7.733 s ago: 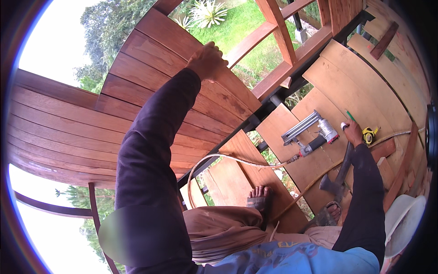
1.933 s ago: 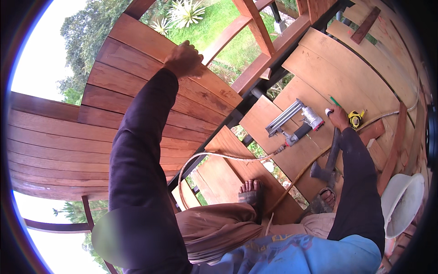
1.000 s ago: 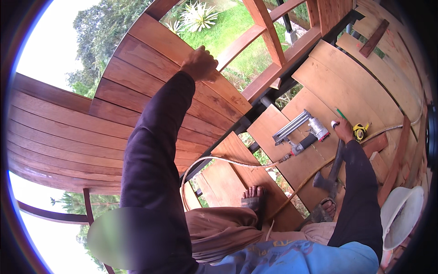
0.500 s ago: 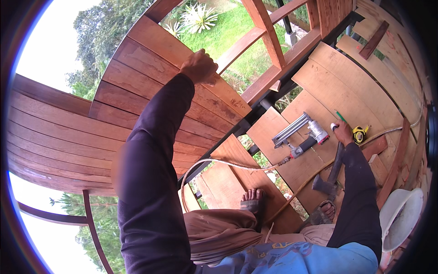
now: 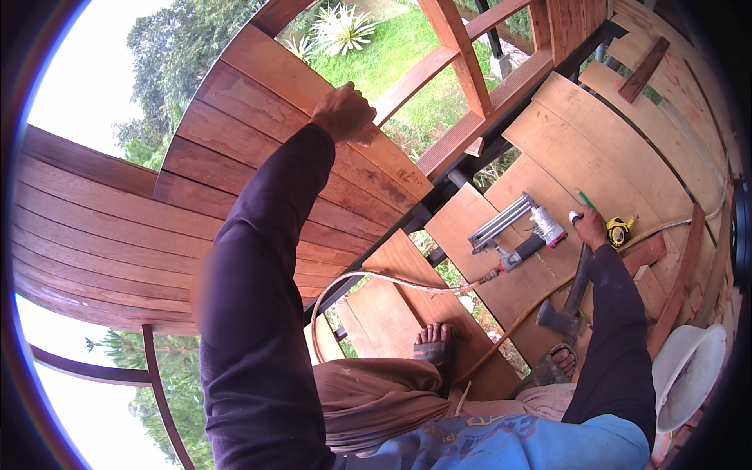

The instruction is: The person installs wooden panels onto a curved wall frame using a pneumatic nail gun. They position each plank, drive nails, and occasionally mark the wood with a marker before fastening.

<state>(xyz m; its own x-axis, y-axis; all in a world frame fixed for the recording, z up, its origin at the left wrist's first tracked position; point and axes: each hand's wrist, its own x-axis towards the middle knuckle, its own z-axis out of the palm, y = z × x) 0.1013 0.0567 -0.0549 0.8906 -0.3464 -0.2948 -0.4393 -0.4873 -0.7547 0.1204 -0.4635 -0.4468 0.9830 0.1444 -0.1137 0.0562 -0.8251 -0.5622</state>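
Observation:
My left hand (image 5: 345,114) is closed over the edge of the top wooden plank (image 5: 274,69) of the slatted panel on the left. Low on the right, my right hand (image 5: 591,228) rests at the floor boards with its fingers curled. A thin green pencil (image 5: 585,199) sticks out of it, and something small and white shows by the thumb. Just right of that hand sits a yellow and black tape measure (image 5: 620,231). A hammer (image 5: 576,291) lies below it, partly under my forearm. Left of the hand, a silver and black nail gun (image 5: 517,233) lies on the boards.
An air hose (image 5: 384,276) loops from the nail gun across the boards. Gaps (image 5: 450,272) open between floor boards near my feet. Reddish wood offcuts (image 5: 644,249) and a white bucket-like container (image 5: 689,376) stand at right. An open wooden frame (image 5: 462,74) rises ahead, with grass beyond.
Almost nothing differs. The view has shifted very slightly; both hands keep their places, and the tools lie as before.

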